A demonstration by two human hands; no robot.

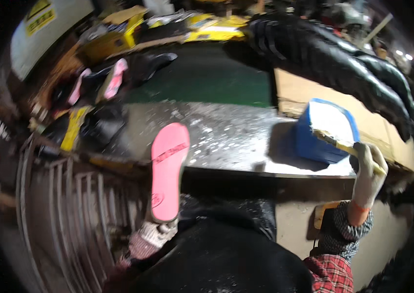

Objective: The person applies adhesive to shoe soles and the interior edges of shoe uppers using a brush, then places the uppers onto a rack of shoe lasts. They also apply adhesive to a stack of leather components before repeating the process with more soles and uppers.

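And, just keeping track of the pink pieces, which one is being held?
The pink sole with dark markings, its lower end in the left hand; the other pink pieces sit apart, unheld, toward the upper left.

Print on a pink insole and a yellow sign

A slanting line of dark capital letters runs across the wider, upper end of the insole. Near its lower end, by the left edge, sits a small round stamp, its inside too small to make out. At upper left, the sign on the pale panel carries a row of black characters, blurred, with part of a dark angular symbol above them.
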